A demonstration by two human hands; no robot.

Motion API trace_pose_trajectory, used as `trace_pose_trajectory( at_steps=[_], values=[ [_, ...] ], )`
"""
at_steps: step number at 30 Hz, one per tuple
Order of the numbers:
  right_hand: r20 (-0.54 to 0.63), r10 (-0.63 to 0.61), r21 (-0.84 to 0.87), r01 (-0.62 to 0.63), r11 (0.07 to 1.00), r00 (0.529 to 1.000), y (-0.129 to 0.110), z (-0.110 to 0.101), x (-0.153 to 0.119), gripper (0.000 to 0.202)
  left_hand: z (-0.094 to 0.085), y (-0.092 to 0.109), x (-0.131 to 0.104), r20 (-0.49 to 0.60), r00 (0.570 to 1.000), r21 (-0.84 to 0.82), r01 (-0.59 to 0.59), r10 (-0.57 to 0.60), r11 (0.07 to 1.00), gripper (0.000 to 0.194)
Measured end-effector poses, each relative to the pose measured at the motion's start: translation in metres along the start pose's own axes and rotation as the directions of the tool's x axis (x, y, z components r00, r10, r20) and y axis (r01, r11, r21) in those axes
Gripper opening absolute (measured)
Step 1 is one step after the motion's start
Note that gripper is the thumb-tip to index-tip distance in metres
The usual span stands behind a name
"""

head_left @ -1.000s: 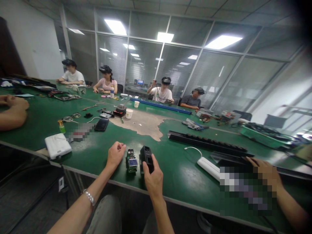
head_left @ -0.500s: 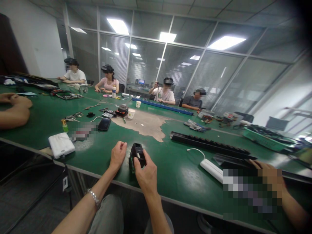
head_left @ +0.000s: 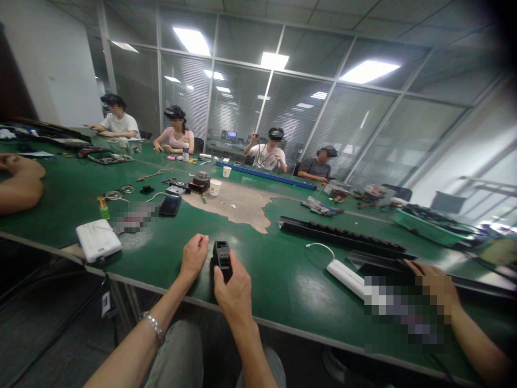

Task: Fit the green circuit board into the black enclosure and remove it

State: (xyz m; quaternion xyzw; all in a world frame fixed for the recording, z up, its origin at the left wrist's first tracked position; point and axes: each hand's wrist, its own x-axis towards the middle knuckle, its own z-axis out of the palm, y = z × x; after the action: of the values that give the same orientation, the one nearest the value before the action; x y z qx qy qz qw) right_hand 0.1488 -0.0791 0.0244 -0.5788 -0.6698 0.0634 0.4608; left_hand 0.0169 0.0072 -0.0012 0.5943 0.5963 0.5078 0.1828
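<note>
My right hand [head_left: 236, 285] grips a small black plastic block with socket-like openings [head_left: 222, 249] in its top end. Thumb and fingers press on its two sides, and it stands tilted just above or on the green table [head_left: 278, 275]; I cannot tell which. Just left of it, my left hand [head_left: 195, 257] rests by the table with its fingers curled in. Nothing shows in that hand, and it is apart from the block.
On the left lie a white box [head_left: 98, 240], a small green bottle [head_left: 103, 208] and a black phone [head_left: 170, 205]. Ahead stands a paper cup [head_left: 215, 187]. On the right are a black strip [head_left: 343, 237], a white adapter [head_left: 347, 278] and a co-worker's hand [head_left: 434, 285]. Several people sit across.
My right hand has turned the block and shifted it slightly left, so the green circuit board on its side no longer shows. The left hand stays about where it was.
</note>
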Motion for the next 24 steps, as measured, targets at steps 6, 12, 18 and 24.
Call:
trace_pose_trajectory(
  at_steps=[6,12,18,24],
  values=[
    [0.037,-0.034,0.003,0.034,0.999,0.999,0.009,0.002,-0.013,0.055,0.000,0.000,0.000,0.000,1.000,-0.001,0.002,-0.002,1.000,0.036],
    [0.000,-0.053,0.024,0.053,0.998,0.999,0.012,-0.001,-0.017,0.064,0.003,-0.002,0.001,0.002,1.000,-0.027,0.004,-0.004,1.000,0.037],
    [0.044,-0.062,0.016,0.061,0.998,0.997,0.013,0.005,-0.015,0.049,0.003,-0.003,0.002,0.014,1.000,-0.019,0.003,-0.002,1.000,0.038],
    [-0.039,-0.030,0.100,0.033,0.994,0.999,0.003,-0.002,-0.001,0.047,0.001,0.000,0.001,0.032,0.999,-0.006,0.008,-0.008,1.000,0.038]
  ],
)
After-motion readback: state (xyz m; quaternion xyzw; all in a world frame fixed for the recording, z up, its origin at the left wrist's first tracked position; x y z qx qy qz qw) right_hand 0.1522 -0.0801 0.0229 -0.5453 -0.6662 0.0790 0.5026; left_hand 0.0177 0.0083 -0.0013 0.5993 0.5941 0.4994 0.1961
